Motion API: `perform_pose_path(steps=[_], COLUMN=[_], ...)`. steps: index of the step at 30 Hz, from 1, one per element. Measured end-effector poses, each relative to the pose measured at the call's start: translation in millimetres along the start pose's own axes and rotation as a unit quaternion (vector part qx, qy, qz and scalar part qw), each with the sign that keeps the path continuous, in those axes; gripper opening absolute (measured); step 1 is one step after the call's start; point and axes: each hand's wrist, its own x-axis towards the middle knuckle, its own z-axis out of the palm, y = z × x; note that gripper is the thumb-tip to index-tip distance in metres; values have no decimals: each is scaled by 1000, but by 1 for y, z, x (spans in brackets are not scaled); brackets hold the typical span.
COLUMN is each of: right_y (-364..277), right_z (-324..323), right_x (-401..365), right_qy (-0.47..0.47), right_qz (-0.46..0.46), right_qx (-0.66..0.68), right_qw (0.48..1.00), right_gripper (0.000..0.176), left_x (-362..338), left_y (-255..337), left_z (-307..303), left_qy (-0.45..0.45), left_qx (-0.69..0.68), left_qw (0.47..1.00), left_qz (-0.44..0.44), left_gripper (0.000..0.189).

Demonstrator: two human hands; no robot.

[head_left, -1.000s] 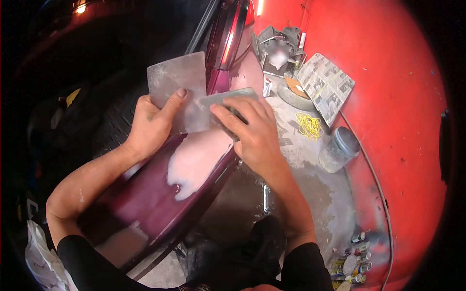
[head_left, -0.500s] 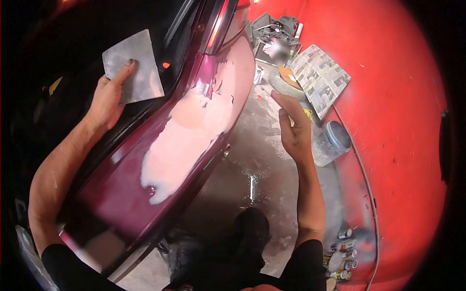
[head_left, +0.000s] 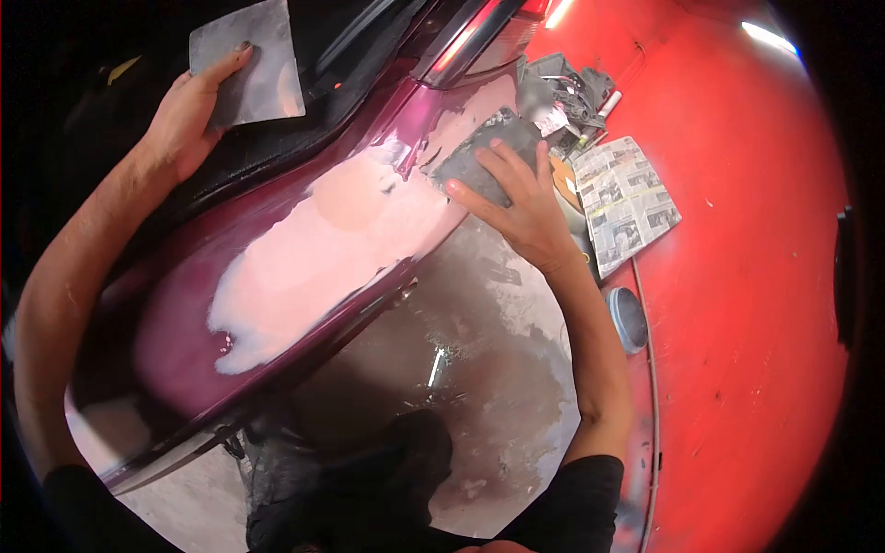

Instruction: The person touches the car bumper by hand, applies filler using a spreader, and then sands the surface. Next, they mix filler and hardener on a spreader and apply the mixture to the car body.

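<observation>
My left hand (head_left: 189, 124) holds a square, light grey flat sheet (head_left: 258, 69) up over the dark interior at the upper left, thumb across its face. My right hand (head_left: 521, 203) has its fingers laid over a dark grey, speckled sheet of sandpaper (head_left: 470, 166). That sheet overlaps the far end of the car panel in this view. Along the purple car panel (head_left: 180, 323) runs a large patch of pale pink filler (head_left: 313, 249), with ragged edges and a few dark chips near the tail light (head_left: 461, 41).
A red wall (head_left: 747, 304) stands on the right, with a hose (head_left: 654, 405) along its foot. A newspaper-covered board (head_left: 627, 198) leans there beside a bucket (head_left: 627, 318). Dark clutter (head_left: 576, 88) lies beyond the panel. The grey floor (head_left: 516, 387) looks wet.
My right hand has moved up and left to the panel's far end, and the dark sandpaper now shows under its fingers. The left hand and its sheet sit higher in view; the view has turned.
</observation>
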Motion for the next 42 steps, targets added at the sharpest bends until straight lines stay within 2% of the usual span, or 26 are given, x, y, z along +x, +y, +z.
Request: perform_pose_path(steps=[4, 7, 12, 16, 22, 28, 31, 34, 40, 42], right_y=[12, 13, 25, 27, 27, 24, 18, 15, 0, -4], right_z=[18, 19, 27, 30, 23, -8, -2, 17, 35, 35], right_x=[2, 10, 12, 15, 16, 22, 17, 13, 18, 16], right_qy=[24, 9, 42, 43, -28, -77, -36, -6, 43, 23], right_qz=[-21, -26, -55, -66, -67, -46, -34, -21, 71, 78], right_qx=[-33, -30, -45, -53, -51, -19, -8, 21, 41, 44], right_qw=[999, 999, 997, 996, 996, 996, 999, 1000, 996, 996], right_gripper=[55, 52, 51, 54, 58, 62, 50, 50, 55, 57], left_x=[10, 8, 3, 9, 9, 7, 11, 8, 4, 6], left_y=[-6, -5, -5, -8, -9, -5, -6, -6, -6, -7], left_z=[-10, -7, -3, -7, -7, -4, -10, -5, 0, -1], left_qy=[-4, 0, 21, 0, 14, -2, -22, -17, 0, -10], left_qx=[11, 25, 43, 42, 48, 56, 45, 44, 57, 63], left_qw=[1000, 1000, 999, 999, 998, 998, 998, 998, 998, 997], left_qz=[2, 18, 25, 34, 36, 30, 23, 28, 35, 37], left_gripper=[40, 41, 43, 44, 42, 40, 41, 42, 41, 41])
